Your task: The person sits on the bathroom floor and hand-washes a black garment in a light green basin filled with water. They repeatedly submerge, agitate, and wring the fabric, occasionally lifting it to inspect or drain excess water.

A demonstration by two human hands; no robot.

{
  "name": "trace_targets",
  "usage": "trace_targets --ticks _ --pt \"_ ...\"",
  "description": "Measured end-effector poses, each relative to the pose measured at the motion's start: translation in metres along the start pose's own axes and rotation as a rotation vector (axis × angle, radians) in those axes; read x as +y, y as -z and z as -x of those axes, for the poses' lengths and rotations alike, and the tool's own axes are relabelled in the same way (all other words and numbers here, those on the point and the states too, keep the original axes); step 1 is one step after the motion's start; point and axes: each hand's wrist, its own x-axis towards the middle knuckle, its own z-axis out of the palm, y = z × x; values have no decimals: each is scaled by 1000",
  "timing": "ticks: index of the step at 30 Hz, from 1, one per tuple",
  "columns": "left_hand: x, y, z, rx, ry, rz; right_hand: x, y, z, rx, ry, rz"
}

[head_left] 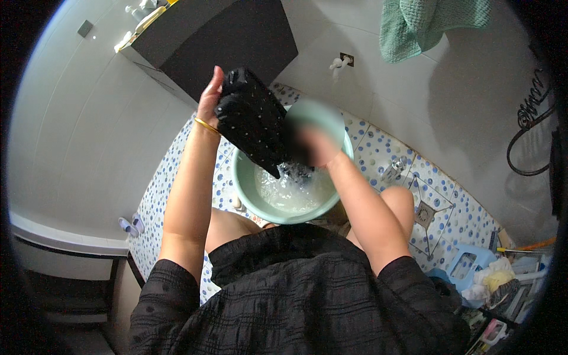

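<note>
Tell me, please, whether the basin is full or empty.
Neither: the basin is partly filled; cloudy water shows inside, below the rim.

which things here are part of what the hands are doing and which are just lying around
In use:
black cloth with pale specks, raised in the left hand
right hand, partly blurred, beside the cloth
pale green basin, below
cloudy water in it

Just around:
green towel, hanging
slippers on the floor
light blue plastic item
</note>
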Motion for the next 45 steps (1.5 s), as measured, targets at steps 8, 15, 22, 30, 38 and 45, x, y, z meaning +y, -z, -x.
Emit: trace_targets --ticks 8,15,22,30,38,45 --pt "-108 116 22 574 387 -370 2 -4 14 201 575 530" --pt "-147 150 24 609 242 -296 -28 -59 41 -61 -607 -379" --pt "-150 77 36 348 53 -762 -9 -44 31 251 -562 -90" --pt "-92 90 63 652 47 -1040 -16 -5 14 472 -336 5" --pt "-65 124 94 789 -274 -735 -27 53 15 853 -234 -115" --pt "-68 132 110 942 -139 -676 -82 43 29 579 -229 977"
